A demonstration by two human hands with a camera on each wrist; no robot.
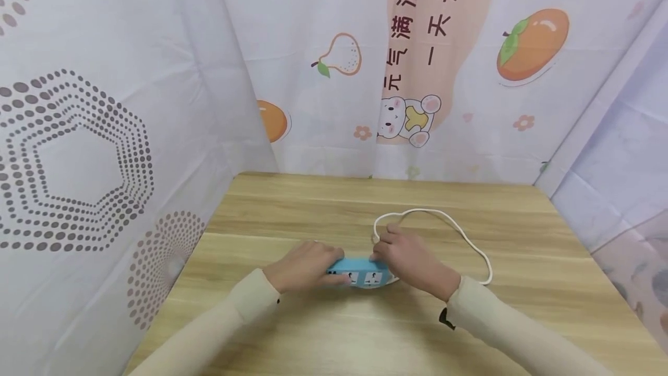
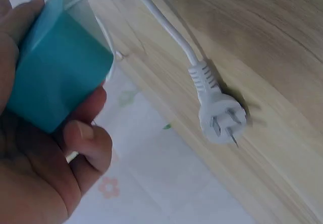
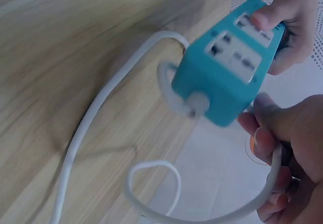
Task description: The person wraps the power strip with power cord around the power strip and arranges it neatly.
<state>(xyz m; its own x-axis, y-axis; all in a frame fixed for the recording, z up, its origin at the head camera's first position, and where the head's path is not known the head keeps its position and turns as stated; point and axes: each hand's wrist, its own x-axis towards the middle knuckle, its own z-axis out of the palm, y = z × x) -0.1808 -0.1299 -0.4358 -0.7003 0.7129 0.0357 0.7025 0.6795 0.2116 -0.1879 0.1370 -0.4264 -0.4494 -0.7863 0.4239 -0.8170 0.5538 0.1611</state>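
A blue power strip (image 1: 360,266) with white socket panels is held up over the wooden table. My left hand (image 1: 307,267) grips its left end, the thumb lying over the socket face. At the other end my right hand (image 1: 412,260) holds the white cord (image 3: 270,183) between curled fingers, close beside the strip. The right wrist view shows the cord leaving the strip's end face and bending into loops. A white three-pin plug (image 2: 222,118) on the cord's end appears in the left wrist view, its metal pins exposed and nothing attached to it.
More of the cord curves over the wooden tabletop (image 1: 292,208) behind and right of my right hand. Printed curtains (image 1: 292,16) hang along the table's back edge and both sides.
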